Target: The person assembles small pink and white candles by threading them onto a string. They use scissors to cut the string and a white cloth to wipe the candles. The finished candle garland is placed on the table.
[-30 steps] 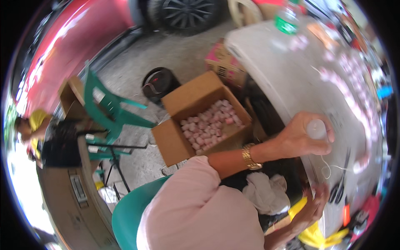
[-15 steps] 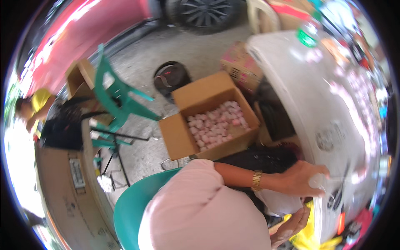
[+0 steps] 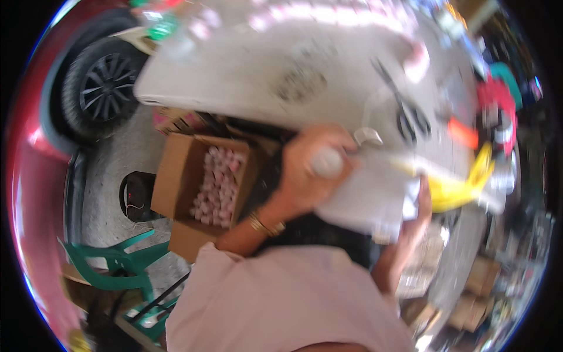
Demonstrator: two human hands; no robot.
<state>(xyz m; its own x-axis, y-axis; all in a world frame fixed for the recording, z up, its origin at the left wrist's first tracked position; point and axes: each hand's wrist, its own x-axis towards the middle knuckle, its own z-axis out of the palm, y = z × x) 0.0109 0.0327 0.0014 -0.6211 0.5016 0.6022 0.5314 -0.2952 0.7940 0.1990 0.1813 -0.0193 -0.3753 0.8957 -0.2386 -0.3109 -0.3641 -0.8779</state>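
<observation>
My left hand [image 3: 314,170], with a gold watch on its wrist, is closed round a small whitish round object [image 3: 326,162] at the table's near edge. Blur hides what kind of object it is. Over my lap lies a white sheet [image 3: 360,202], paper or plastic. My right hand [image 3: 417,208] grips its right side, the fingers smeared by motion. Just beyond my left hand, a small clear ring-like thing [image 3: 368,136] rests on the grey-white table [image 3: 223,76]. Black-handled scissors [image 3: 413,120] lie farther right.
An open cardboard box [image 3: 170,176] of small pink-white pieces stands on the floor at left, near a green chair [image 3: 117,258] and a black round bin [image 3: 138,196]. A yellow bag [image 3: 457,190] hangs at the table edge. Pink pieces [image 3: 340,17] line the table's far side.
My view has swung right, so the table now spans the top and the box sits at left. My left hand still holds the round object; my right hand shows more fully beside the white sheet.
</observation>
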